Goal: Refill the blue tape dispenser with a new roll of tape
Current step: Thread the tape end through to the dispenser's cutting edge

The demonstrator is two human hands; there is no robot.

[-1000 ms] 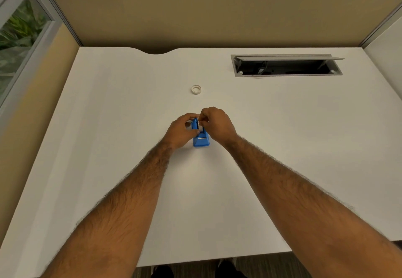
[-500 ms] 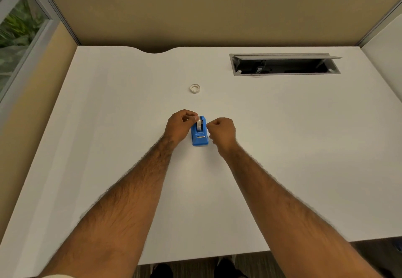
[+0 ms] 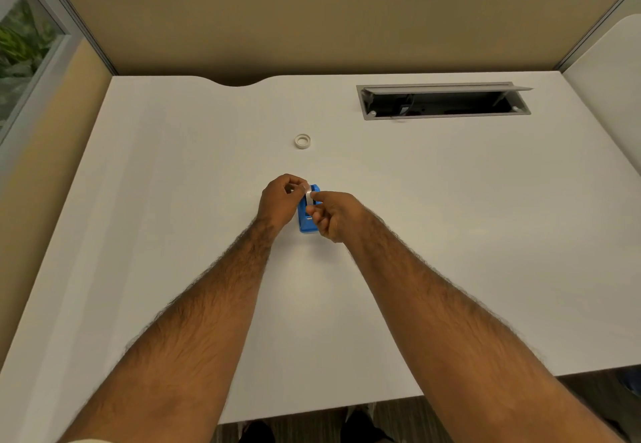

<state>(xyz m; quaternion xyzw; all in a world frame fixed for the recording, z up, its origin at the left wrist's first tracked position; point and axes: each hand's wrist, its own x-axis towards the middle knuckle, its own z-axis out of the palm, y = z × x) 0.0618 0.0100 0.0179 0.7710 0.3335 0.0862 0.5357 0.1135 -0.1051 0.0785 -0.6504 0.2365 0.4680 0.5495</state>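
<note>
The small blue tape dispenser (image 3: 306, 223) stands on the white desk (image 3: 173, 234) at the centre, between my two hands. A white tape roll (image 3: 308, 197) sits upright in its top slot. My left hand (image 3: 279, 202) curls around the dispenser's left side, fingertips touching the roll. From the other side my right hand (image 3: 334, 214) presses against the dispenser, its thumb and forefinger pinched at the roll's upper edge. A second small white ring of tape (image 3: 302, 140) lies flat on the desk beyond the hands.
An open grey cable tray (image 3: 444, 101) is recessed in the desk at the back right. Tan partition walls (image 3: 347, 19) close the back and left sides. A curved notch cuts the desk's rear edge.
My right hand, which had drawn back to the dispenser's right side half a second ago, has come back onto it and now pinches the roll. The left hand stays in place.
</note>
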